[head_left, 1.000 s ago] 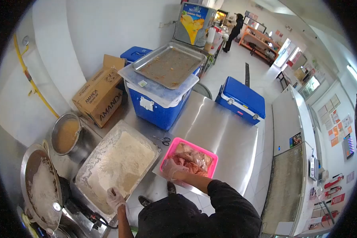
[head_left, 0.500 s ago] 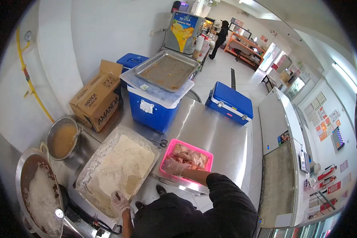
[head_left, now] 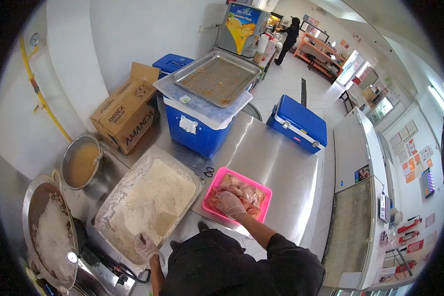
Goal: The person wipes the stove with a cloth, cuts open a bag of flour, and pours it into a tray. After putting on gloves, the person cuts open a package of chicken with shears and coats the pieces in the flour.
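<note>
Chicken pieces fill pink tub [head_left: 262, 204], right hand [head_left: 230, 203] gripping one; left hand [head_left: 145, 245] pinching flour tray [head_left: 114, 197] rim.

We cannot tell whether our gloved right hand [head_left: 230, 203] actually grips any of the raw meat [head_left: 241, 191] it rests on in the pink tub [head_left: 263, 213], since its fingertips are too small to make out. Our left hand [head_left: 145, 245] sits at the near rim of the flour tray [head_left: 114, 196], part hidden by our dark sleeve. The wok [head_left: 44, 232] is cut off at the lower left edge, and the distant person [head_left: 286, 33] is too small to read.
</note>
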`<move>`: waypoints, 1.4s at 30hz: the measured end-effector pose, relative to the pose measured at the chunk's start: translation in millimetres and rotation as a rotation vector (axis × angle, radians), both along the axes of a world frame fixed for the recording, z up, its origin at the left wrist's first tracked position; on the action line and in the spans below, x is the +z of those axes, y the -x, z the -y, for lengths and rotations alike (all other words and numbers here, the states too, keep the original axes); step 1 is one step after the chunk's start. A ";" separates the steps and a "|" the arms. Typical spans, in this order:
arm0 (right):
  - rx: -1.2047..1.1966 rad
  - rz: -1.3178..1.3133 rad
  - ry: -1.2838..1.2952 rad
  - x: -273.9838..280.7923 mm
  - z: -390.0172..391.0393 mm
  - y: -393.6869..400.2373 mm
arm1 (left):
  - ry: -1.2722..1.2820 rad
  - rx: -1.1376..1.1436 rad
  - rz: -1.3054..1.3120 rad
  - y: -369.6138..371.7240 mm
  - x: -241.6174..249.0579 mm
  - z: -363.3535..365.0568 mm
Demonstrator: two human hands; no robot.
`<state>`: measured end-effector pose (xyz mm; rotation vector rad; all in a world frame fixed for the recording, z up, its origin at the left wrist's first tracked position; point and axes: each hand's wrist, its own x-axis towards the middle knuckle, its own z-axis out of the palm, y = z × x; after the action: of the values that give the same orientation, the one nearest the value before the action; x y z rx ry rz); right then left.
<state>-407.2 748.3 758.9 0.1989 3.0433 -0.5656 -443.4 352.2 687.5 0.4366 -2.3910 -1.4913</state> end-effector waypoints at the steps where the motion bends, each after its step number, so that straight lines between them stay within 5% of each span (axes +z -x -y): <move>1: -0.101 -0.035 0.088 1.4 0.3 -3.9 | -0.012 0.012 0.003 -1.8 -3.1 1.2; 4: -0.117 0.027 0.174 -16.6 -17.8 -4.5 | 0.014 0.015 0.030 -4.6 9.8 -2.6; 6: -0.172 -0.162 0.232 -23.1 -25.1 -8.9 | 0.123 0.000 0.075 -4.9 34.6 -7.2; 7: -0.253 -0.248 0.518 -42.5 -36.7 -8.8 | 0.180 -0.029 0.094 -1.0 12.0 1.6; 8: -0.221 -0.271 0.378 -60.3 -56.2 -5.9 | 0.241 -0.051 0.123 -0.6 -10.8 16.6; 10: -0.124 -0.359 -0.081 -82.4 -85.8 -8.4 | 0.273 -0.051 0.217 -1.3 33.5 6.9; 11: -0.140 -0.373 -0.112 -90.1 -95.7 -11.3 | 0.285 -0.019 0.197 -3.3 33.9 6.8; 15: -0.579 -0.078 0.859 -68.1 -92.6 -6.3 | 0.300 -0.004 0.231 -7.8 62.7 5.8; 17: -0.780 -0.092 1.141 -22.1 -66.2 3.1 | 0.170 0.023 0.223 -11.2 51.8 9.4; 20: -0.658 -0.009 0.994 18.8 -33.4 23.6 | 0.146 0.042 0.240 -8.7 35.4 12.4; 22: -0.501 -0.068 1.157 43.3 3.2 38.2 | 0.185 0.051 0.248 -7.5 33.3 13.1; 24: -0.413 -0.047 1.120 40.6 39.1 61.6 | 0.217 0.054 0.237 -6.4 33.5 9.6; 26: -0.119 -0.028 0.602 52.4 65.8 84.3 | 0.382 0.005 0.337 -6.0 39.2 11.3; 28: -0.029 0.203 0.404 33.6 94.7 107.6 | 0.462 -0.030 0.353 -4.4 34.2 12.4; 30: -0.093 0.196 0.573 -24.0 113.4 131.0 | 0.127 0.052 0.138 -6.9 -6.4 16.6; 33: 0.052 0.095 0.515 25.1 128.6 135.9 | 0.294 0.055 0.181 -6.5 12.5 14.2; 35: -0.032 -0.148 0.412 73.7 112.8 110.7 | 0.307 0.031 0.186 -3.7 -12.3 28.5; 36: -0.067 -0.260 0.354 85.8 98.2 93.8 | 0.342 0.041 0.178 -4.6 12.6 18.3; 39: -0.157 -0.348 0.105 56.4 36.6 58.2 | 0.275 0.099 0.128 -3.1 18.1 9.9; 42: -0.043 0.157 -0.310 11.7 -2.2 30.9 | -0.055 0.090 0.094 -3.3 -31.0 26.5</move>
<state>-438.1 750.5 770.6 0.3023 2.9606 -0.0706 -440.0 325.8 656.5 0.6315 -2.3713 -1.5316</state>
